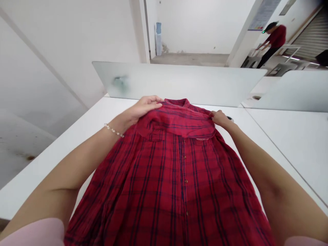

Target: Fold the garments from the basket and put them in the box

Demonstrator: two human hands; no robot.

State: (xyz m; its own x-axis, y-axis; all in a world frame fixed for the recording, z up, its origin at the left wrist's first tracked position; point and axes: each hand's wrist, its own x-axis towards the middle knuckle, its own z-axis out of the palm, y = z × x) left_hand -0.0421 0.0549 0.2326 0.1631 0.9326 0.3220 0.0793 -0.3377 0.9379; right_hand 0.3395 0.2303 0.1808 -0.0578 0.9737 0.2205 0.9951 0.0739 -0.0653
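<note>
A red plaid button-up shirt (159, 174) lies front side up, its collar (176, 101) toward the far edge of the table. Across its chest a fold of the same fabric, seemingly a sleeve (179, 119), is held raised between my hands. My left hand (146, 106) pinches the left end of this fold near the collar, thumb on top. At the right shoulder my right hand (218, 118) has its fingers closed on the fold's other end. The shirt's lower hem runs out of view at the bottom.
The shirt rests on a white table (289, 136). A frosted divider panel (179, 82) stands along the far edge. Beside my right hand is a small dark-and-white object (230, 119), partly hidden. A co-worker (276, 39) bends over a table in the right background.
</note>
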